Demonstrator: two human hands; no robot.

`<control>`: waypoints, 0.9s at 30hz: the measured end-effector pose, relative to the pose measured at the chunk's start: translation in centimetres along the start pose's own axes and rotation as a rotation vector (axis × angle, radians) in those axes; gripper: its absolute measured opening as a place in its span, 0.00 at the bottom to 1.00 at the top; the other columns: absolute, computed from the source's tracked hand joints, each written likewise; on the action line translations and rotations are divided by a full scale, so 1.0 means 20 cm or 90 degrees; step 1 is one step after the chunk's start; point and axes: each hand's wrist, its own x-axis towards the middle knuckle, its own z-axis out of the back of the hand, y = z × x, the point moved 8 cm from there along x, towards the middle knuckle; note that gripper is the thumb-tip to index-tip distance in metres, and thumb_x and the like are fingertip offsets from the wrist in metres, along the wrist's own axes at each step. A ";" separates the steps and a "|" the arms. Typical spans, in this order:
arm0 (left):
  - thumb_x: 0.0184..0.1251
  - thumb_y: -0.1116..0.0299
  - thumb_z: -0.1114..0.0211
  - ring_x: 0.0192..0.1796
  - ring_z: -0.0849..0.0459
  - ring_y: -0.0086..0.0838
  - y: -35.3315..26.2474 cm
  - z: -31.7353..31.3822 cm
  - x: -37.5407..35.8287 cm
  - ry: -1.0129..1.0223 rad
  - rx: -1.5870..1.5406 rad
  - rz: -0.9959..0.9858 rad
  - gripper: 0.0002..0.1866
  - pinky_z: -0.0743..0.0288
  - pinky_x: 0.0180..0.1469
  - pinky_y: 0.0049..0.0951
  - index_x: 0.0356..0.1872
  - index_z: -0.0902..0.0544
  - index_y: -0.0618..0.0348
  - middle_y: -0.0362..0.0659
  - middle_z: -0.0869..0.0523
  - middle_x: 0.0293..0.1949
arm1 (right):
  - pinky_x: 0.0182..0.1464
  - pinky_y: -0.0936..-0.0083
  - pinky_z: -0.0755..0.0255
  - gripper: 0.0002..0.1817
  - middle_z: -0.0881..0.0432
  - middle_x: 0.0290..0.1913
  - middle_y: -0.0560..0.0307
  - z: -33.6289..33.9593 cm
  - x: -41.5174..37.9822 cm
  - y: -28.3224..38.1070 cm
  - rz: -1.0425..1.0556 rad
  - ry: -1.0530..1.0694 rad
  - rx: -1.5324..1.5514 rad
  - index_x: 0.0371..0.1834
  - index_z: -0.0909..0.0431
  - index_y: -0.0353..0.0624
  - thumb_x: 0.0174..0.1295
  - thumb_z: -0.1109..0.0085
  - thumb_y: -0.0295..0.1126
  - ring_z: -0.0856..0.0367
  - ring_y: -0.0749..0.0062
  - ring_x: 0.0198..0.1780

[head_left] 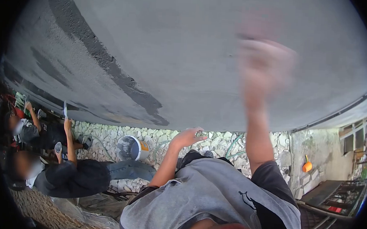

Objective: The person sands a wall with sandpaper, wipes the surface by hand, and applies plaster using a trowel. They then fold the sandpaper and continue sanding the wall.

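Grey wall (181, 73) rose before you, a blurred reddish object (258, 25) just beyond your right hand (267, 63), whose grip could not be told, your left hand (189, 137) loosely open near the wall's lower edge, while uneven pressure might have scored the smooth surface.

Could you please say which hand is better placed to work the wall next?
Probably the right hand: it reaches across the wall, apparently holding a blurred pinkish object, while the left hand is lower and looks empty.

One head-worn wide-angle camera looks forward and down, facing a grey wall (186, 60) close by.
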 end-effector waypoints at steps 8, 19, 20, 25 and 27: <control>0.68 0.43 0.35 0.62 0.19 0.52 -0.16 -0.04 0.05 0.005 -0.029 -0.075 0.34 0.27 0.65 0.43 0.63 0.21 0.61 0.58 0.15 0.58 | 0.41 0.60 0.19 0.03 0.17 0.39 0.56 -0.75 -0.63 0.24 0.096 0.587 0.090 0.36 0.21 0.51 0.60 0.38 0.33 0.14 0.55 0.40; 0.69 0.41 0.35 0.53 0.14 0.48 -0.07 -0.05 0.05 0.027 0.041 -0.025 0.35 0.23 0.57 0.41 0.65 0.23 0.60 0.54 0.15 0.58 | 0.31 0.78 0.27 0.12 0.18 0.40 0.56 0.90 -0.05 0.12 0.158 -0.562 0.100 0.53 0.25 0.38 0.73 0.44 0.32 0.20 0.70 0.35; 0.69 0.41 0.35 0.53 0.14 0.47 -0.08 -0.06 0.06 0.032 0.035 -0.023 0.36 0.23 0.58 0.41 0.65 0.23 0.61 0.55 0.15 0.58 | 0.36 0.73 0.25 0.12 0.18 0.39 0.58 0.66 -0.10 -0.01 0.081 -0.480 0.166 0.52 0.24 0.38 0.75 0.49 0.35 0.20 0.67 0.36; 0.68 0.41 0.34 0.54 0.14 0.46 -0.24 -0.07 0.09 0.081 0.023 -0.039 0.37 0.23 0.58 0.42 0.65 0.23 0.63 0.55 0.15 0.59 | 0.42 0.62 0.20 0.05 0.17 0.39 0.59 -0.64 -0.50 -0.03 0.057 0.496 -0.035 0.37 0.19 0.55 0.67 0.46 0.31 0.14 0.58 0.42; 0.67 0.40 0.34 0.54 0.13 0.46 -0.31 -0.05 0.10 0.059 0.007 -0.087 0.37 0.23 0.58 0.43 0.65 0.23 0.62 0.55 0.15 0.58 | 0.42 0.63 0.21 0.01 0.17 0.38 0.56 -0.71 -0.69 0.04 0.003 0.607 0.017 0.34 0.21 0.49 0.64 0.39 0.31 0.14 0.58 0.43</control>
